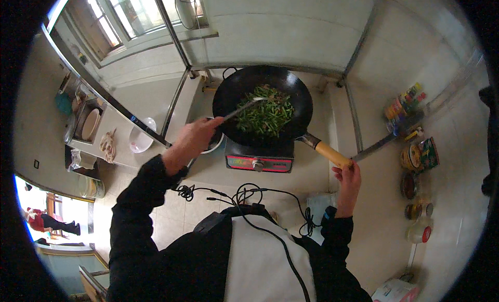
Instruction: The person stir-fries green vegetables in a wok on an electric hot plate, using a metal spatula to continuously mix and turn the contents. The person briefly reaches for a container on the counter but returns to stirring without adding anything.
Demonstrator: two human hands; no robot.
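Note:
A black wok (pixel 300 103) rests on a portable gas stove (pixel 259 157) with a round front knob. Chopped green vegetables (pixel 269 115), mixed with small brownish pieces, lie in the wok. My left hand (pixel 197 140) grips a metal cooking utensil (pixel 239 110) whose head touches the top of the food. At the wok's lower right, my right hand (pixel 348 181) holds the end of its wooden handle (pixel 331 154). Partly hidden under the wok and my left hand is a bowl or pan with a pale rim (pixel 214 147).
A white bowl (pixel 141 140) and a crumpled cloth (pixel 108 146) lie on the left counter. Jars (pixel 409 185) and food packets (pixel 429 156) line the right side. Metal frame posts (pixel 354 118) flank the stove. Black cables (pixel 249 193) hang before me. Another person (pixel 43 221) stands far left.

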